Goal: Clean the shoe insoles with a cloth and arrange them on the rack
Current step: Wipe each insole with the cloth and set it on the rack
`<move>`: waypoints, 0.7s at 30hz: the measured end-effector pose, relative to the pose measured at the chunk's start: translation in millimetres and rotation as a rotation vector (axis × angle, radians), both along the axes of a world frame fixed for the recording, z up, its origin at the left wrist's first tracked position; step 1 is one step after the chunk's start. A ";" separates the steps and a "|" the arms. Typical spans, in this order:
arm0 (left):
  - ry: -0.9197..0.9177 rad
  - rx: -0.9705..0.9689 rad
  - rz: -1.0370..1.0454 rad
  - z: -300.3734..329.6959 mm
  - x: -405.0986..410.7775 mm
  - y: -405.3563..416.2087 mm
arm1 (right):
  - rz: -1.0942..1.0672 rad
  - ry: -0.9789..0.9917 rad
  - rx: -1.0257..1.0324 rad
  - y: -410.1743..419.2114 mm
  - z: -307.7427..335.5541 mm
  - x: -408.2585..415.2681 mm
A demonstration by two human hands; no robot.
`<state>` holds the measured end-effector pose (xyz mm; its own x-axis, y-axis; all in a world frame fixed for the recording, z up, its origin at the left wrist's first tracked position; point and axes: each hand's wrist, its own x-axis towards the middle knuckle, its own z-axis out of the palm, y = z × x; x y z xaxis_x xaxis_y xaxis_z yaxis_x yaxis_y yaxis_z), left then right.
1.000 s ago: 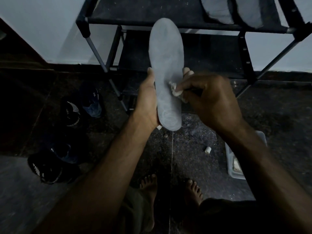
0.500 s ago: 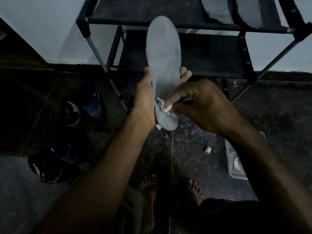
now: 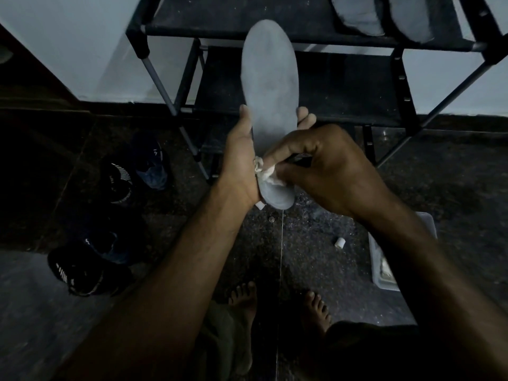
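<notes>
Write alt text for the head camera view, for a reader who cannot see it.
A left hand holds a long grey foam insole upright while the right hand presses a small white cloth against its heel end. Behind stands a black metal shoe rack, two more grey insoles on its top shelf.

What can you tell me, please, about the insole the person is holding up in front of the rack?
The insole is pale grey, flat and elongated with rounded ends, and looks like soft foam or fabric with faint smudges. It stands roughly upright, the broad toe end up and the narrower heel end down. The left hand grips it from behind, thumb on one edge and fingertips on the other. The right hand presses a small white cloth against its lower part.
</notes>
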<state>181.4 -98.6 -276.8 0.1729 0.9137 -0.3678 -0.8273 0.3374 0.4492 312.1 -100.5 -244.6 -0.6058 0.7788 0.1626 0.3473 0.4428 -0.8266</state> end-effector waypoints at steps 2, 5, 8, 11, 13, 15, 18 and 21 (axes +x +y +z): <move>-0.016 0.001 -0.006 1.0 4.3 0.5 | -0.162 0.035 0.081 -0.4 -6.9 -5.1; 0.011 -0.003 0.022 -0.8 6.5 1.3 | -0.275 0.048 0.179 0.2 -12.7 -11.1; 0.038 -0.012 0.004 -1.0 2.3 0.3 | -0.124 0.024 0.069 0.6 -4.3 -5.9; 0.029 -0.015 0.011 -1.9 -1.3 0.0 | -0.013 0.001 -0.018 -0.2 1.9 -2.9; 0.033 -0.009 -0.005 -0.8 0.5 0.0 | -0.114 0.032 0.022 -1.0 -2.9 -5.7; 0.040 -0.006 0.005 2.5 6.5 -1.5 | -0.259 0.062 0.131 -1.4 -9.9 -10.2; 0.246 -0.017 0.039 6.0 11.6 -5.1 | -0.350 0.127 0.174 1.9 -12.2 -9.7; 0.237 -0.021 0.043 5.9 7.9 -5.7 | -0.160 0.056 0.066 4.1 -3.6 -0.8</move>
<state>189.3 -104.3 -270.9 0.0409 0.9102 -0.4121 -0.7133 0.3154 0.6259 311.3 -96.4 -248.3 -0.4640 0.8507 0.2470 0.3717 0.4400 -0.8175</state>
